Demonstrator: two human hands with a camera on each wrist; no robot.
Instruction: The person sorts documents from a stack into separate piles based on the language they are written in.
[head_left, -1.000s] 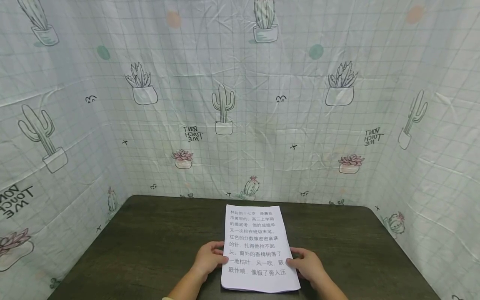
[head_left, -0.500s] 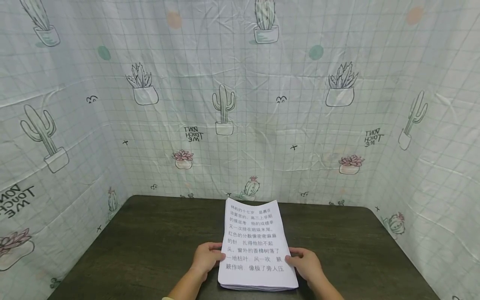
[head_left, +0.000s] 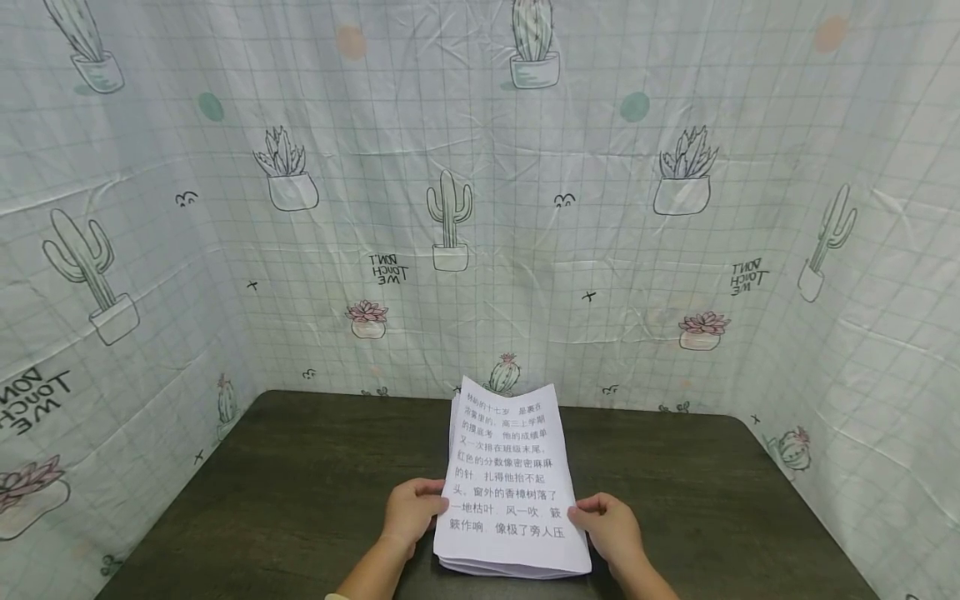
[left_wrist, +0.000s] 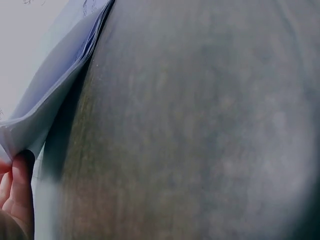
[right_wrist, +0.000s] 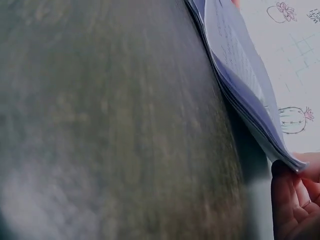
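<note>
Behind the bench (head_left: pixel 315 467) hangs cactus-printed cloth (head_left: pixel 495 292); left hand (head_left: pixel 407 512) and right hand (head_left: pixel 617 532) pinch the paper stack (head_left: pixel 510 475) between fingers (left_wrist: pixel 20 185).

A dark table (head_left: pixel 300 467) is spreading beyond the fingers (right_wrist: pixel 285 194); between them, a paper stack (head_left: pixel 510 483) is covering part of it, contact unclear.
</note>
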